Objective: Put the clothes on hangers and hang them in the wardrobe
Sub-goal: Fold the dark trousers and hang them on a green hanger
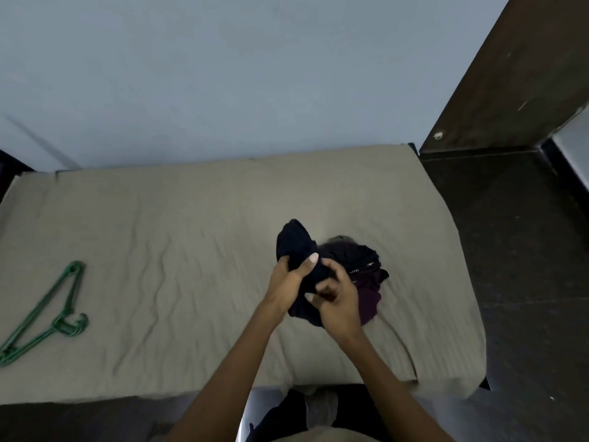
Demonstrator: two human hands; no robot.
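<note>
- Clothes: a dark navy garment (301, 260) is bunched up and held over the right half of the bed (178, 250), lifted from a small pile of dark and purple clothes (366, 282) lying just behind and right of it.
- Left hand (287, 282) has its fingers clenched on the navy garment's upper fold, thumb on top.
- Right hand (338, 301) grips the same garment lower down, fingers curled into the cloth.
- Green hangers (47, 314) lie stacked together near the bed's left edge, well apart from the clothes.
- Dark brown wardrobe door (510, 74) stands at the far right, beyond the bed's corner, above the dark floor (526, 266).
</note>
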